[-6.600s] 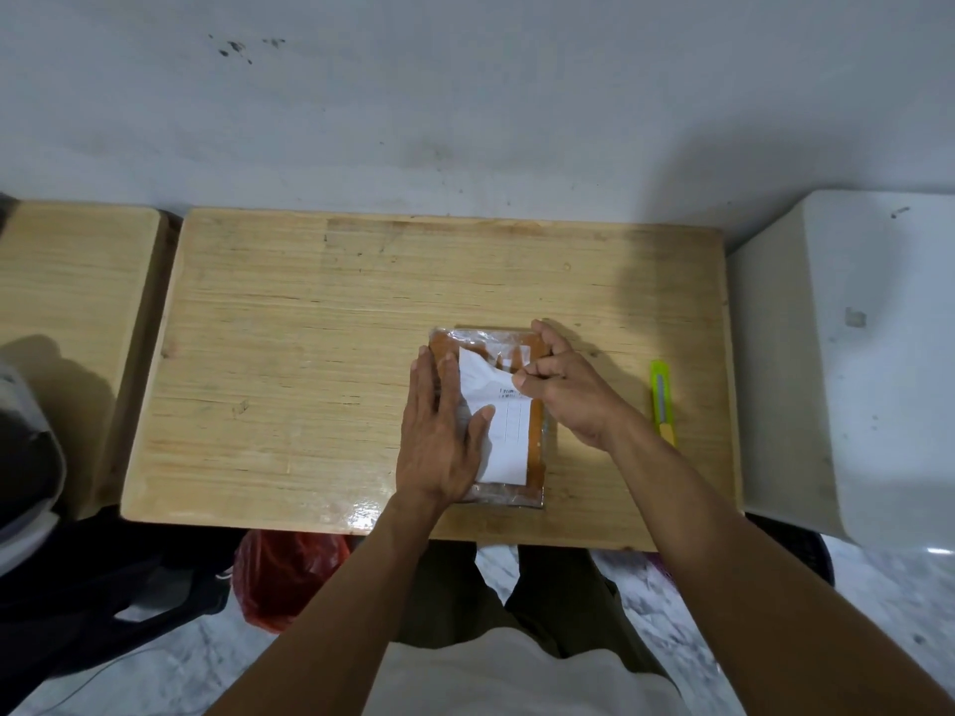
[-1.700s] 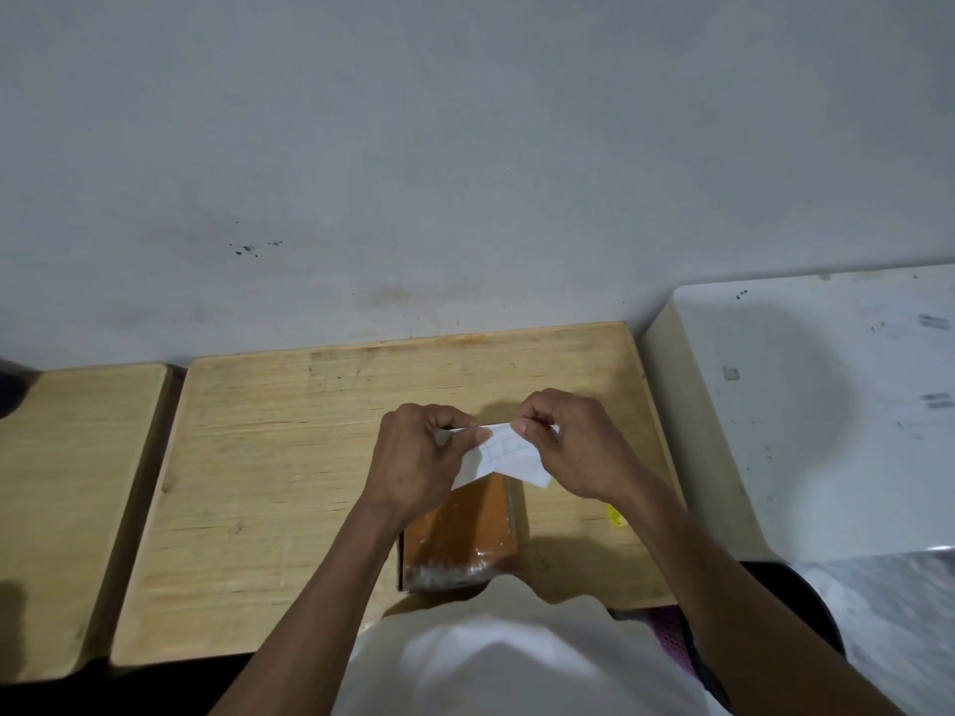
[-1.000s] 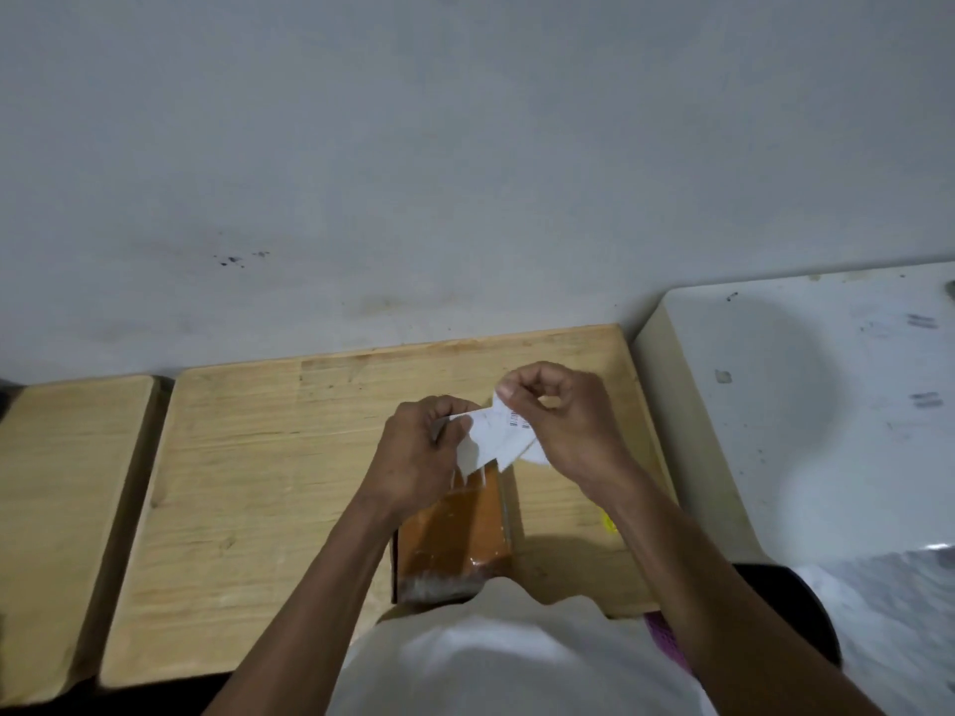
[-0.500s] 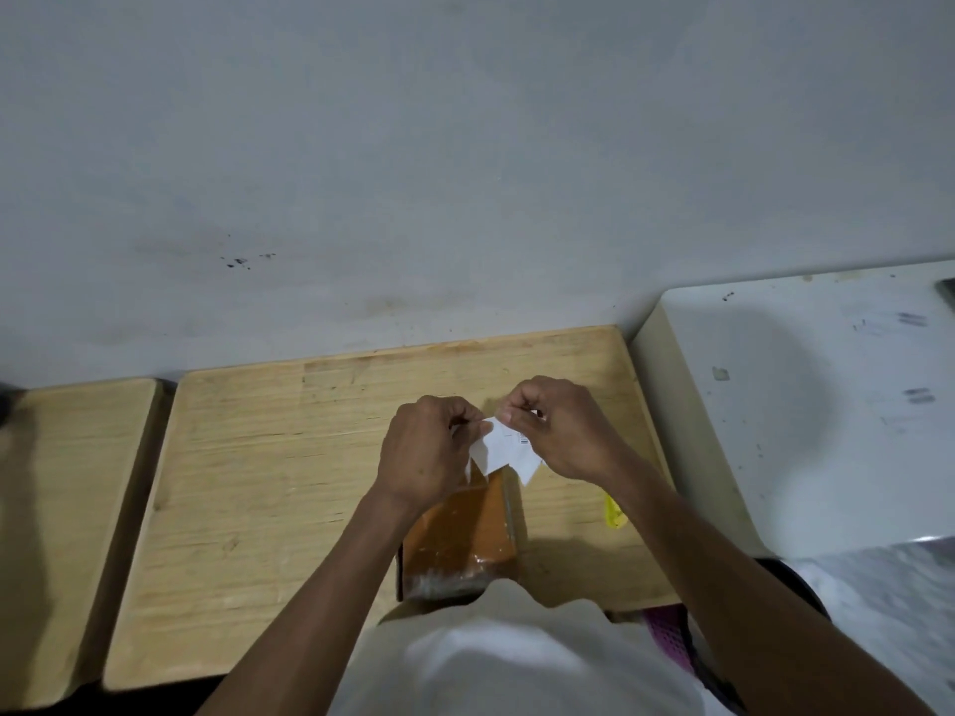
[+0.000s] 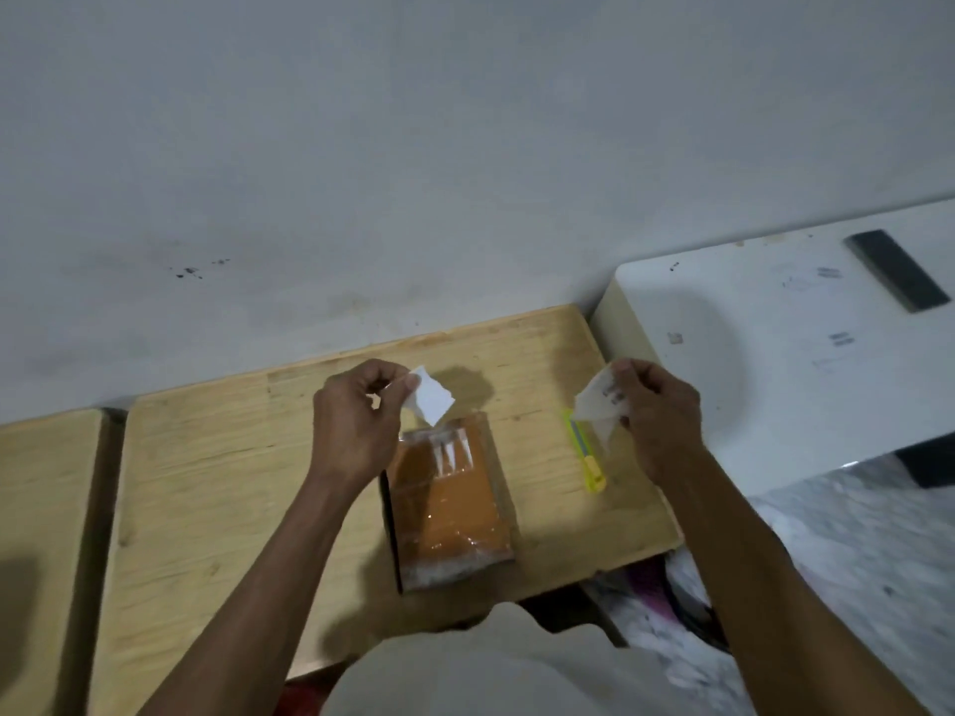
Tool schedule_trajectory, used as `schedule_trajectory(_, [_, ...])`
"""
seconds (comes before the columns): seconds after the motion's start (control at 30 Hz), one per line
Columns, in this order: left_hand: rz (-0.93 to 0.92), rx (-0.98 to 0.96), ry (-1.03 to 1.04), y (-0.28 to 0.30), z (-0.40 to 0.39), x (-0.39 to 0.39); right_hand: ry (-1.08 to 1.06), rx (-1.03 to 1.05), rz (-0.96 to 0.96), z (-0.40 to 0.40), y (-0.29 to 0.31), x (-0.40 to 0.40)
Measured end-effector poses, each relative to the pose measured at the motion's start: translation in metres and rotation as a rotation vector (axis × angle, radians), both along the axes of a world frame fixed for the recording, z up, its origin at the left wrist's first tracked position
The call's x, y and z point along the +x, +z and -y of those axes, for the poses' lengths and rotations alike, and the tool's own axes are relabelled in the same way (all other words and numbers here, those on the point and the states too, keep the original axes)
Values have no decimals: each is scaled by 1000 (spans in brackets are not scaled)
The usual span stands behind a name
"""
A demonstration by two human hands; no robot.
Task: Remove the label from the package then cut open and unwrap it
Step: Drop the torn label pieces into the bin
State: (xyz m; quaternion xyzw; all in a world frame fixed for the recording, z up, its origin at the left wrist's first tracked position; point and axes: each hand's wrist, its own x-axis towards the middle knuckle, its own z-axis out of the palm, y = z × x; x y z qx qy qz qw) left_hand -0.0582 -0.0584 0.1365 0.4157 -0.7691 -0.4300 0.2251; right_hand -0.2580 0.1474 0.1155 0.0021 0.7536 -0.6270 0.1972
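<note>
White paper is pinched in both sets of fingers: the left hand holds one torn piece of label, the right hand the other piece, well apart above the wooden table. The package, orange under clear wrap, lies flat between the forearms, long axis running away from the person. The yellow cutter lies parallel beside it, just below the right hand, likely the nearer for cutting.

Both hands raised apart, mid-frame

The left hand and right hand are each pinching a paper scrap, fingers curled.
</note>
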Motion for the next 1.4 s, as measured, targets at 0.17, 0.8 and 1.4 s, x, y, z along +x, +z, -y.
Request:
schedule_trajectory(0.17, [46,23,-102,-15,-17,-18,-29,119,-115,-20,-9,26])
schedule_trajectory(0.8, [220,10,-622,-34,-218,-123,-188,343,-81,-255,-31,18])
schedule_trajectory(1.4, [478,-96,-821,-143,-519,-250,-707,487,123,-500,-154,-39])
